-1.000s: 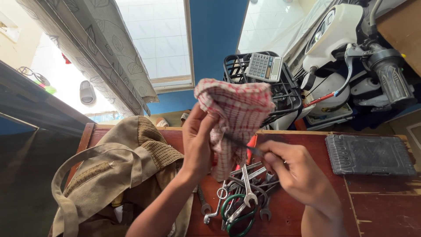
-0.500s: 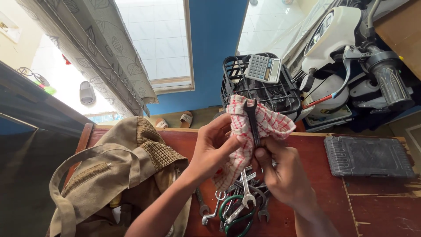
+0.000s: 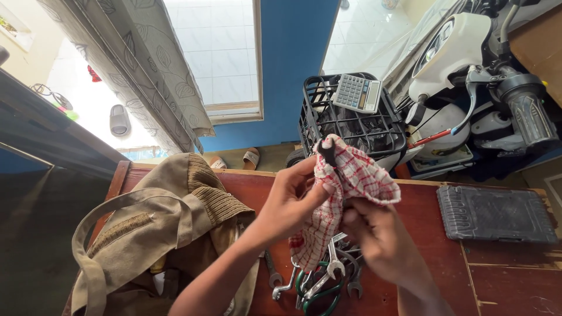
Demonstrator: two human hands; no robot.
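Above the middle of a reddish wooden table [image 3: 433, 205], in the head view, both hands meet around a red-and-white checked cloth [image 3: 351, 181]. The left hand [image 3: 290, 199] pinches the cloth from the left, thumb pressed into its folds. The right hand [image 3: 380, 234] is closed on the cloth from below, fingers curled; what they press inside the fabric cannot be told. A dark tool end [image 3: 328, 153] sticks up out of the top of the cloth, wrapped in it below that point.

Under the hands, a loose heap of wrenches [image 3: 328, 275] lies on the table together with green-handled pliers [image 3: 319, 292]. A tan canvas bag [image 3: 158, 234] sits on the left part of the table, its strap looped toward the viewer. A closed grey tool case [image 3: 494, 213] lies at the right edge, well apart from the hands.

Beyond the table, a black wire basket [image 3: 351, 126] carries a calculator [image 3: 357, 92] on its rim. A white scooter [image 3: 462, 52] stands at upper right
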